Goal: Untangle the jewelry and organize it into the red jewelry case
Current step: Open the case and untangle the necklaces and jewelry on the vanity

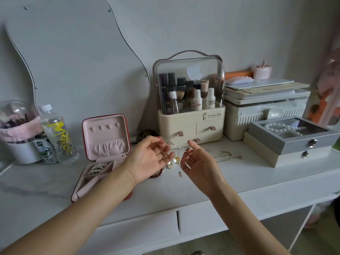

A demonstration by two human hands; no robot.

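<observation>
The red jewelry case (104, 142) stands open on the left of the white table, its pink lid upright; a pearl strand (97, 168) lies in its tray. My left hand (149, 159) and my right hand (197, 159) are raised palm-up just right of the case. A thin gold chain (174, 145) stretches between them, pinched in the fingers of both. Under the hands lie pearl earrings (173, 161), a dark red bead bracelet (156, 175) and a small pendant (180, 174). More thin chains (228, 157) lie to the right.
A cream cosmetics organizer (189, 126) stands right behind the hands. Grey and beige jewelry boxes (292, 142) are stacked at the right, a white storage bin (265, 109) behind them. A water bottle (58, 135) and a white pot (20, 133) stand left of the case.
</observation>
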